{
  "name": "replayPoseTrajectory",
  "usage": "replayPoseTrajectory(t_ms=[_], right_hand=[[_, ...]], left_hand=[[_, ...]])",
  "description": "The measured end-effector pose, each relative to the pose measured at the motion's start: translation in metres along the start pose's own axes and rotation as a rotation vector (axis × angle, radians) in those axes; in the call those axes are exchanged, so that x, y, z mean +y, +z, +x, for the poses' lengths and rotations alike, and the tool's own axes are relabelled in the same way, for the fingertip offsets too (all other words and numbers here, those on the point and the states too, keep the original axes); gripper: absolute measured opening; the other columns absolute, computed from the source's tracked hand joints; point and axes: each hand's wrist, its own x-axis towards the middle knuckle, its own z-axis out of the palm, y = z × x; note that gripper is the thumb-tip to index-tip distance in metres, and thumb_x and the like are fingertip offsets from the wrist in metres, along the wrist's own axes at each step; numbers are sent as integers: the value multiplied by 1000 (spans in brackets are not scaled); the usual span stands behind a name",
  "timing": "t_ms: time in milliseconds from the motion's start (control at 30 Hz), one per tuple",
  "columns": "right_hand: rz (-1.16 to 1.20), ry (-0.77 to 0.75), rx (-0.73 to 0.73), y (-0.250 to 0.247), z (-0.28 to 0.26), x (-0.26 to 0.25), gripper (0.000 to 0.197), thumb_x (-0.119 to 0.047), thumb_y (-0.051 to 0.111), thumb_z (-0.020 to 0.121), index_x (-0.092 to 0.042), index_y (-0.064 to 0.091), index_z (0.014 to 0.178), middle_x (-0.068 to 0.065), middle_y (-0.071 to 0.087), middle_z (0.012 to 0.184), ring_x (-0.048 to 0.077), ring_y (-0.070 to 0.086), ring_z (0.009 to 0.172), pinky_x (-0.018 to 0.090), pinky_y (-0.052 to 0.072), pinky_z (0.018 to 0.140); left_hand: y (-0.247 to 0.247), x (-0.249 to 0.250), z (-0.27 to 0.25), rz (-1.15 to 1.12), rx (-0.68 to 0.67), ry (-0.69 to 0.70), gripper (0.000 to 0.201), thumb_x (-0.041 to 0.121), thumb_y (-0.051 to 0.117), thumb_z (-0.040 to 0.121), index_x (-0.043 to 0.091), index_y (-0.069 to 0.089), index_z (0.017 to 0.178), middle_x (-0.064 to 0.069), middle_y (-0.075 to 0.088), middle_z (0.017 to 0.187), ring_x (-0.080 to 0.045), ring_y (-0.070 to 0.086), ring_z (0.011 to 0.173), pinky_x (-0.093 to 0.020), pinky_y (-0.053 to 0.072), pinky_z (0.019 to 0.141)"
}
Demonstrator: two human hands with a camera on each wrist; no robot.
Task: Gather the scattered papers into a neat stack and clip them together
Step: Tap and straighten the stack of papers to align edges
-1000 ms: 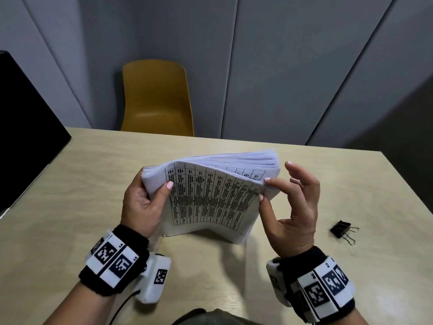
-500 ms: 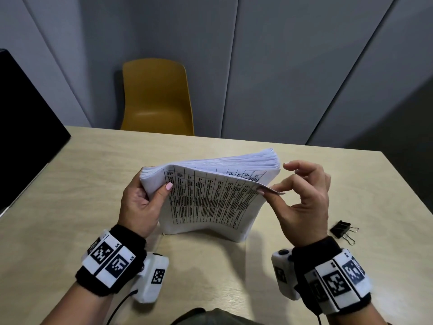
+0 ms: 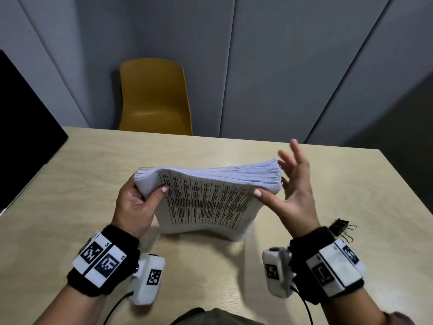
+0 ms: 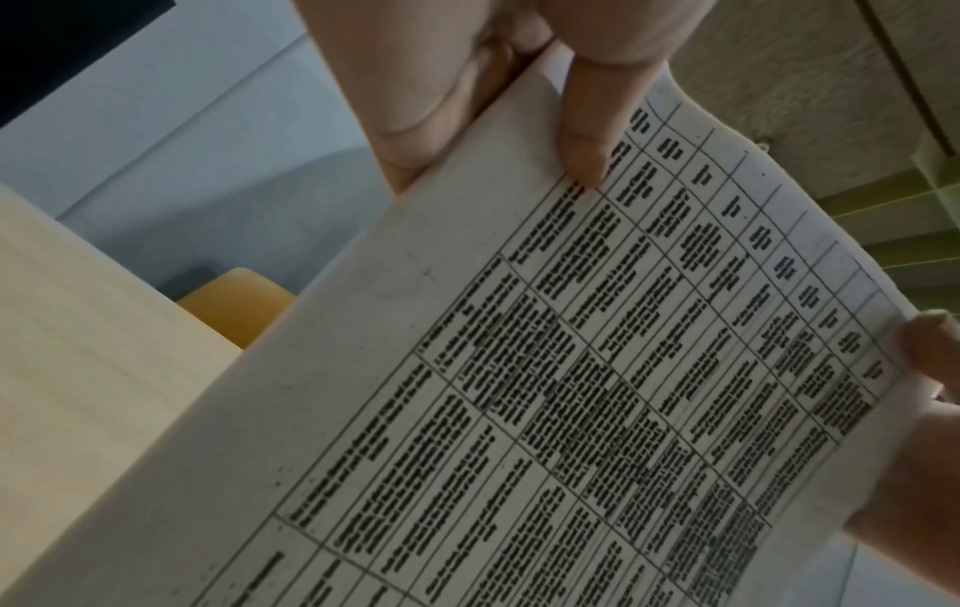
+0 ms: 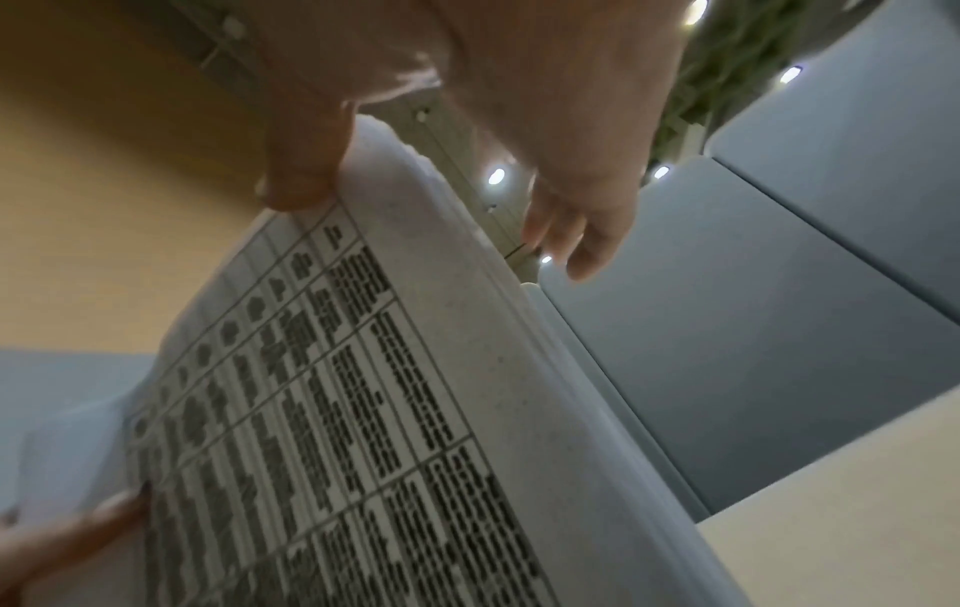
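A thick stack of printed papers [image 3: 210, 202] stands on its lower edge on the wooden table [image 3: 70, 184], its front sheet a table of text facing me. My left hand [image 3: 145, 195] grips the stack's upper left corner, thumb [image 4: 592, 123] on the front sheet and fingers behind. My right hand [image 3: 293, 198] is at the upper right corner. Its thumb [image 5: 301, 164] presses on the front sheet, and its fingers [image 5: 582, 238] are spread straight past the right edge. The sheet edges at the top right are uneven. A black binder clip [image 3: 341, 227] lies on the table just right of my right wrist.
A yellow chair [image 3: 154, 97] stands behind the table's far edge against grey wall panels. A black screen [image 3: 23, 125] fills the far left. The table's right edge runs close beyond the clip.
My right hand let go of the sheet corner it was pinching and spread its fingers, with the thumb now on the front sheet. My left hand kept its grip on the stack.
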Motion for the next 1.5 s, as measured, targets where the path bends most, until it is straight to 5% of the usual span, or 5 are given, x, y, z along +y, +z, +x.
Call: replayPoseTrajectory(t_ms=[333,733,900,1167,1500], right_hand=[[338,18,-33,13,16,13,29,3,64,76,-17,55,95,-14,61,66,1,53,62,12,47,62],[200,21,25,24,9,23,44,5,62,76,-30,53,101,-4,58,95,5,56,82,16,50,74],[161,50,49,26,8,24,37,13,59,81,-21,62,93,-25,71,83,-7,64,83,14,52,78],[204,98,30,33,-1,13,30,-32,64,77,-25,55,105,-16,69,98,3,63,96,20,50,85],[377,367,344,43,35,-9,29,-44,51,76,-22,42,60,1,40,66,15,39,66,29,31,61]], left_hand=[[6,19,5,303,50,231,54,5,50,86,29,42,133,-11,62,113,-16,58,98,-11,41,92],[12,23,5,93,18,-56,80,-8,66,75,19,28,139,18,53,102,6,63,84,-4,47,74],[18,14,6,142,-38,-152,28,3,64,81,31,63,83,35,65,67,15,62,76,-16,51,76],[19,4,5,-27,-73,-275,61,43,77,54,11,65,105,9,72,94,-6,67,89,-23,53,85],[22,0,8,-159,18,-337,26,7,74,67,22,66,86,20,73,75,3,68,74,-14,54,67]])
